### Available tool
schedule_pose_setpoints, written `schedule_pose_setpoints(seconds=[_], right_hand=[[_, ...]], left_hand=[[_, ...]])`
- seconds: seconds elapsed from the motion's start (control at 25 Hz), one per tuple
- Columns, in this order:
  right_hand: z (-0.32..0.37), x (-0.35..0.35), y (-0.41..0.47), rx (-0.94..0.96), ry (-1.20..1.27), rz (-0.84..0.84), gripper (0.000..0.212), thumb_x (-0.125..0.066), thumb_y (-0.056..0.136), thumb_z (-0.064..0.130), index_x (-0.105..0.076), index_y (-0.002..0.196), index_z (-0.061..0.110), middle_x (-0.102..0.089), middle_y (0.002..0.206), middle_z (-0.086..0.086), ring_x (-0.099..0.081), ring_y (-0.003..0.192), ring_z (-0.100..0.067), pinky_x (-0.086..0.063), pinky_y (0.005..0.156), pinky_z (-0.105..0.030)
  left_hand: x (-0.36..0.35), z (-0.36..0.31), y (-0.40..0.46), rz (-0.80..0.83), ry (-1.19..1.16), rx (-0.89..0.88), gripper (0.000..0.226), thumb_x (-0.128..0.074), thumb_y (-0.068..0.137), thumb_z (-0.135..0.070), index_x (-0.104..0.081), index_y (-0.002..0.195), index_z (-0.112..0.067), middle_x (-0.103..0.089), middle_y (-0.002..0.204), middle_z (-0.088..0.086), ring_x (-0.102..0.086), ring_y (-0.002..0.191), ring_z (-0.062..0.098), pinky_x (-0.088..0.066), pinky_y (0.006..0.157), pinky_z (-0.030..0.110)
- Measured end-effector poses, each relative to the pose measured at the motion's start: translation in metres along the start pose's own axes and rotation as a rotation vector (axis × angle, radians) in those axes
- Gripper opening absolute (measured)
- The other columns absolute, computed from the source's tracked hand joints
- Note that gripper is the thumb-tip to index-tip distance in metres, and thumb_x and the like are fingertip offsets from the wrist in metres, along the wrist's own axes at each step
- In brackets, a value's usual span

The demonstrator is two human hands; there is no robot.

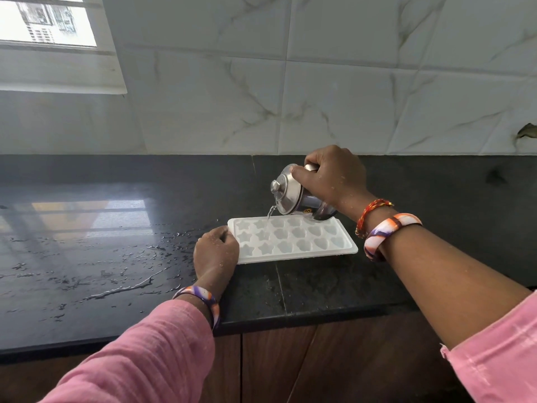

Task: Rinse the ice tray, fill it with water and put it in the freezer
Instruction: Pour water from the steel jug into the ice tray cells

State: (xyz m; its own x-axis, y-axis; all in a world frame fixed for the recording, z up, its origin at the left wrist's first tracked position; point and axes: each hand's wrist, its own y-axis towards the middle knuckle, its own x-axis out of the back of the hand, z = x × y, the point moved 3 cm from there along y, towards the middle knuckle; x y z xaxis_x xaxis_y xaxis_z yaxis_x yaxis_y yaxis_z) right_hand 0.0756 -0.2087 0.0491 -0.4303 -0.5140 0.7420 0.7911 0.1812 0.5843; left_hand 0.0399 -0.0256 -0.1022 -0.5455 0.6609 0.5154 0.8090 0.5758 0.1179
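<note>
A white ice tray [293,239] with star and heart shaped cells lies flat on the black counter [116,228]. My left hand [215,251] grips the tray's left end, fingers curled over its edge. My right hand [331,176] holds a small steel jug with a lid [293,194] by its handle, tilted to the left above the tray's far side. A thin stream of water [270,211] runs from the jug's spout into a cell in the far row.
Water drops and streaks [122,269] spread over the counter left of the tray. A marble-tiled wall [290,82] rises behind the counter, with a window [46,21] at top left. Brown wooden cabinet doors [276,365] sit below the counter edge.
</note>
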Motion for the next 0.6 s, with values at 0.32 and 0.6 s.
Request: schedule_pose_setpoints(seconds=[0.32, 0.6], right_hand=[[-0.017, -0.006, 0.005, -0.340, 0.361, -0.059, 0.036, -0.063, 0.079, 0.031, -0.063, 0.062, -0.001, -0.052, 0.055, -0.007, -0.047, 0.057, -0.019, -0.041, 0.058, -0.030], [0.012, -0.002, 0.006, -0.128, 0.165, -0.035, 0.048, -0.060, 0.081, 0.031, -0.037, 0.043, 0.015, -0.037, 0.044, 0.004, -0.036, 0.047, -0.015, -0.029, 0.050, -0.023]], left_hand=[[0.001, 0.000, -0.002, 0.005, -0.023, 0.008, 0.025, -0.049, 0.089, -0.014, -0.073, 0.097, -0.010, -0.073, 0.103, 0.011, -0.063, 0.090, 0.029, -0.048, 0.082, 0.033], [0.002, 0.000, -0.001, -0.003, -0.026, 0.020, 0.025, -0.050, 0.089, -0.014, -0.073, 0.099, -0.010, -0.073, 0.105, 0.011, -0.062, 0.090, 0.029, -0.046, 0.080, 0.031]])
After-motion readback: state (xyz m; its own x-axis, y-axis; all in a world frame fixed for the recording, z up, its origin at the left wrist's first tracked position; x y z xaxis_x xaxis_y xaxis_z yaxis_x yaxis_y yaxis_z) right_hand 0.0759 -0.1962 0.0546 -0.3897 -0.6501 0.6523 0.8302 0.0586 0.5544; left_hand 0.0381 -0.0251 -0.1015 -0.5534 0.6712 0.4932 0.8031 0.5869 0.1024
